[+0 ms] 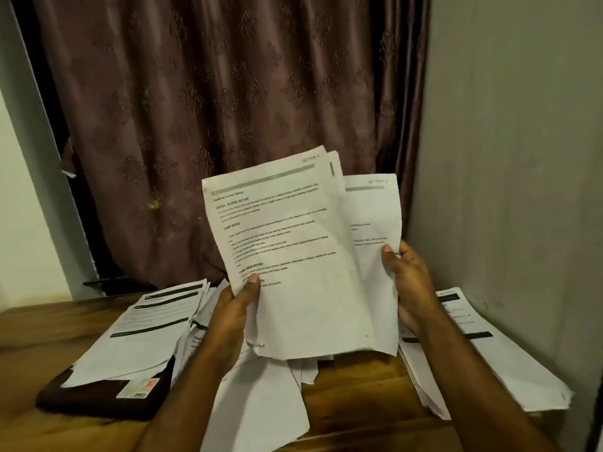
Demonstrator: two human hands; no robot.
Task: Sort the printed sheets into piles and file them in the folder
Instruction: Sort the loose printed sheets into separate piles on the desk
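Maroon patterned curtain is seen hanging behind a wooden table, on which a left pile of printed sheets is laid over a dark folder, a right pile is spread beside the wall, and loose sheets are scattered between them. Above the table, a fanned bundle of printed sheets is held upright, its lower left edge pinched by the left hand with the thumb on the front page. Its right edge is gripped by the right hand, whose thumb is pressed on the rear sheet.
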